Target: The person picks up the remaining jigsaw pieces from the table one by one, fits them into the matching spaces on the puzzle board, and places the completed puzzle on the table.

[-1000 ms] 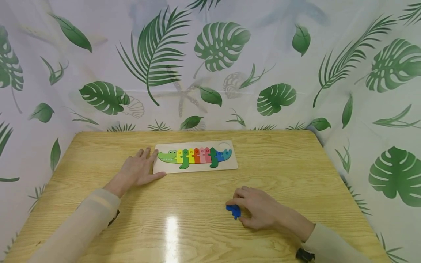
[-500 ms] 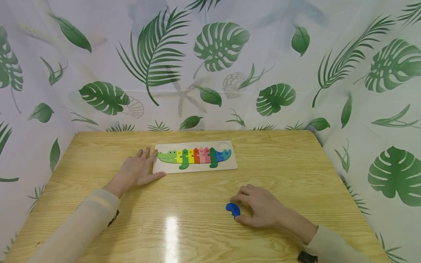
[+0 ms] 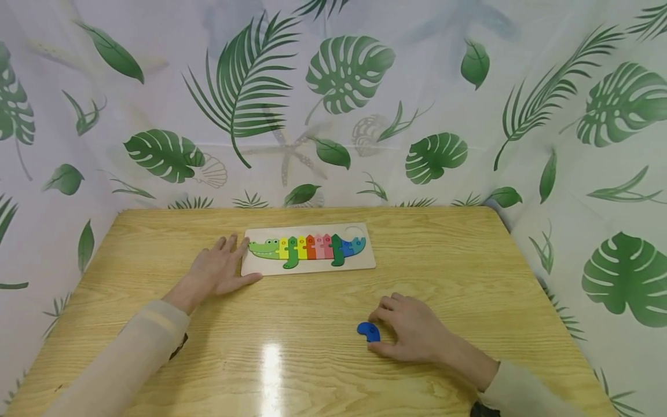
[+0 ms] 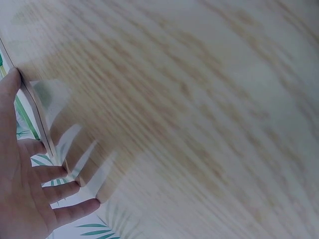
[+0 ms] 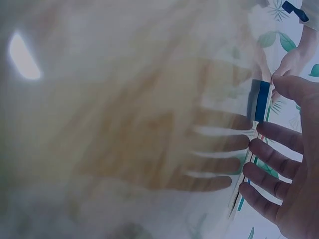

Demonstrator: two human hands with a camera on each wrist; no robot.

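My left hand (image 3: 221,269) lies spread at the left end of a wooden crocodile puzzle board (image 3: 312,269), its thumb and index finger touching the edges. In the left wrist view the fingers (image 4: 75,211) are extended. Colourful pieces sit in the board, from a green head to a blue section; a curved bare outline shows at upper right. Nearer the front, my right hand (image 3: 414,330) holds a curved blue puzzle piece (image 3: 369,330) between thumb and index finger. The right wrist view shows this blue piece (image 5: 261,100) at the table surface, the other fingers (image 5: 269,157) extended.
The wood-grain table (image 3: 302,313) has a bright light reflection (image 3: 271,370) near its front. A white leaf-print cloth (image 3: 333,127) hangs behind and along both sides.
My right fingers loosened around the blue puzzle piece and shifted their hold. The piece has turned slightly, its curved shape showing more fully. My left hand and the board have stayed put.
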